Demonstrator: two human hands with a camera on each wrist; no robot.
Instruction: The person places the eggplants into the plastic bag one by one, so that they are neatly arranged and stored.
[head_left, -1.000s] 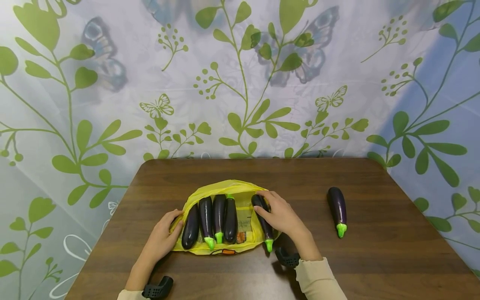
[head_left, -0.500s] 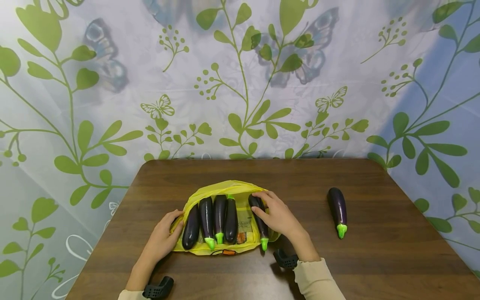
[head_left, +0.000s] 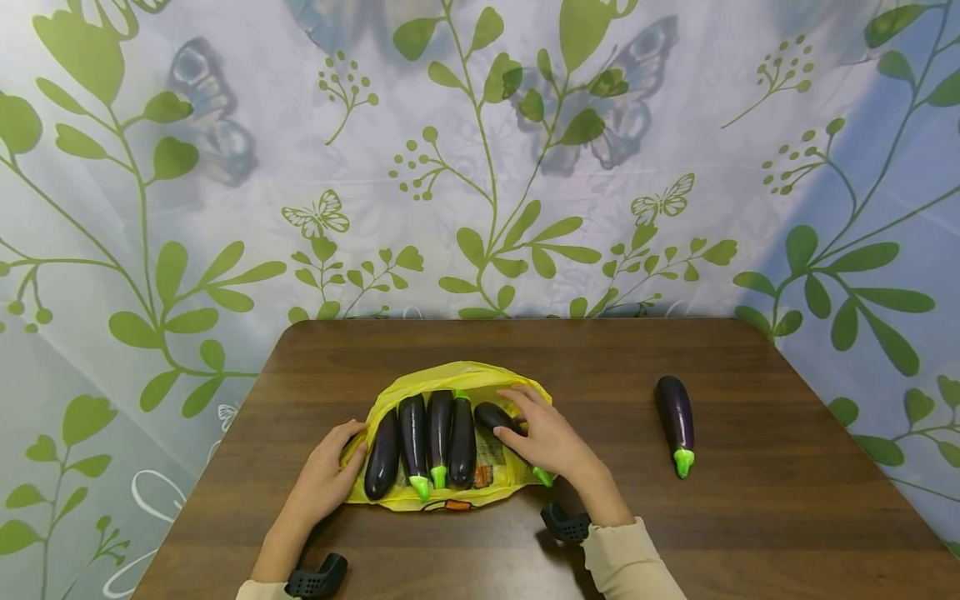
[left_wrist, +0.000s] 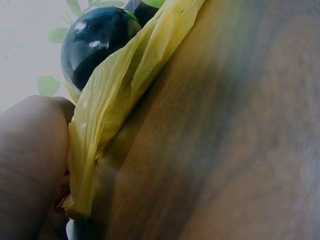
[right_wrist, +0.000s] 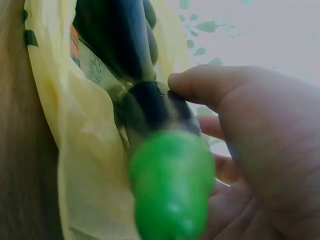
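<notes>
A yellow plastic bag (head_left: 450, 372) lies on the table with its mouth spread. Several dark eggplants (head_left: 414, 442) lie side by side in its left part, some with green stem ends towards me. My left hand (head_left: 327, 468) holds the bag's left edge; in the left wrist view the yellow film (left_wrist: 112, 95) bunches at the hand. At the bag's right side, another eggplant (head_left: 495, 417) lies slanted in the mouth, its green stem pointing to the near right. Over it is my right hand (head_left: 553, 435), fingers spread, thumb touching it in the right wrist view.
One more eggplant (head_left: 675, 421) lies apart on the brown wooden table (head_left: 750, 517), to the right, green stem towards me. A patterned cloth (head_left: 480, 183) with green leaves hangs behind the table. Black devices (head_left: 318, 577) are worn on both wrists.
The right hand and its eggplant have moved left, further into the bag. That eggplant has turned, its far end swinging left and its stem to the right. The left hand stays in place.
</notes>
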